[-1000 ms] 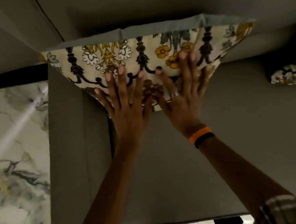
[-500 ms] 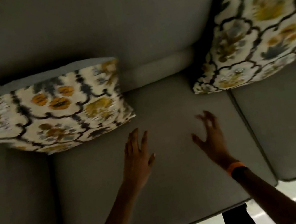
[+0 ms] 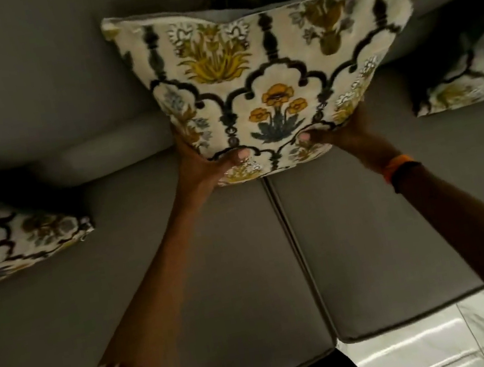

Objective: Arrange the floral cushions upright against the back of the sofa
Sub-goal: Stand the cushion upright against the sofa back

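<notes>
Against the sofa (image 3: 60, 85) back, left hand (image 3: 199, 164) and right hand (image 3: 343, 132) clasp a floral cushion (image 3: 274, 73).

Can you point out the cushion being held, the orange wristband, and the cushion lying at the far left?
held cushion (image 3: 274, 83), head view, patterned front.
orange wristband (image 3: 396, 165), head view, band's outer face.
left cushion (image 3: 15, 238), head view, its patterned face.

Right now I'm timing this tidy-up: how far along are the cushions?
Looks done: the left cushion and the right cushion already lean at the sofa back. In hand: the middle cushion, gripped at its lower corners by the left hand and right hand, over the seat seam. Left: seat it upright and let go.
</notes>
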